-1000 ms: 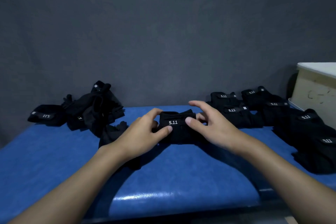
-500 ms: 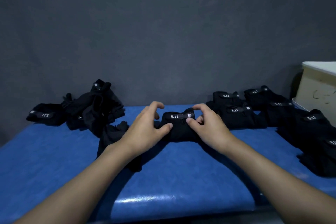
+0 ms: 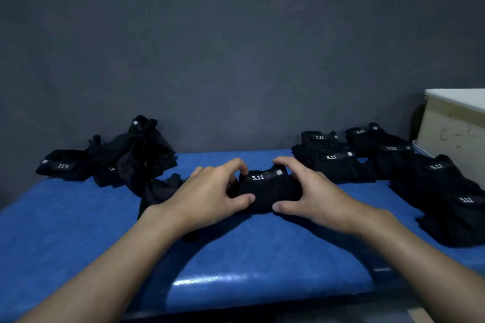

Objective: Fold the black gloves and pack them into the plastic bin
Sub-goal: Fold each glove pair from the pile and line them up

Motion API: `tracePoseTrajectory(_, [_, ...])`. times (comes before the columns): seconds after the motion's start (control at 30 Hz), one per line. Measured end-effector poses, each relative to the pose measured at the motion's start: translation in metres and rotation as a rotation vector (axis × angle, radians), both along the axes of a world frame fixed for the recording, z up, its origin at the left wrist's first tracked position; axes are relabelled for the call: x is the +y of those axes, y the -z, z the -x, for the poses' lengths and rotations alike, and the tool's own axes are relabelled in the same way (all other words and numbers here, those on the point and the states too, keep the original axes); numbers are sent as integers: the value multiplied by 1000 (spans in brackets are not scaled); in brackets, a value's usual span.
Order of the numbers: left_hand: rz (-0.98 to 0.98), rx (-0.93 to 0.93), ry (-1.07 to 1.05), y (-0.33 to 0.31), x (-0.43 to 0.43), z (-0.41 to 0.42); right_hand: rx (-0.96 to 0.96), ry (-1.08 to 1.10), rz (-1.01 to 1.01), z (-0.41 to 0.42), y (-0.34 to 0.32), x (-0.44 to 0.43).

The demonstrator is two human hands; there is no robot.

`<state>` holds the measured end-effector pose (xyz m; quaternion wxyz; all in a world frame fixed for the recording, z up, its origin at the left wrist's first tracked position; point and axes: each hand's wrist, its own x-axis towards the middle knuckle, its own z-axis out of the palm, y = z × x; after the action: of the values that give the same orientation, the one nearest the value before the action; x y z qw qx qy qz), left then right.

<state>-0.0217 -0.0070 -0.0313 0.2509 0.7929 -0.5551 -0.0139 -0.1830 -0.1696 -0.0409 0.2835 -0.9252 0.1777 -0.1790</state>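
Blue table (image 3: 78,231), folded glove (image 3: 267,191) gripped between both hands' fingers (image 3: 236,165)

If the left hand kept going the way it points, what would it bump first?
The folded glove that the left hand grips; beyond it, probably the right hand.

A blue padded table (image 3: 262,257) carries a loose heap of black gloves (image 3: 131,157) at its far left corner, one folded glove (image 3: 267,194) in the middle, a limp glove (image 3: 160,191) just left of that, and folded pairs (image 3: 338,165) crowded along its right side.
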Motion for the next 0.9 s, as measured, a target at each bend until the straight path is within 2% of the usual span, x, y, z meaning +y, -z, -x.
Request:
tracePoseTrajectory(0.27, [-2, 62, 144, 4, -19, 48, 57, 59, 105, 64, -2, -23])
tracePoseTrajectory(0.43, [21, -31, 186, 5, -53, 80, 168, 256, 484, 108, -10, -39])
tracePoseTrajectory(0.5, [20, -44, 192, 6, -65, 86, 166, 298, 557, 119, -11, -46])
tracePoseTrajectory(0.67, [47, -70, 201, 9, -87, 99, 170, 333, 642, 130, -13, -56])
tracePoseTrajectory(0.9, [59, -122, 149, 13, -101, 101, 178, 347, 659, 125, -14, -66])
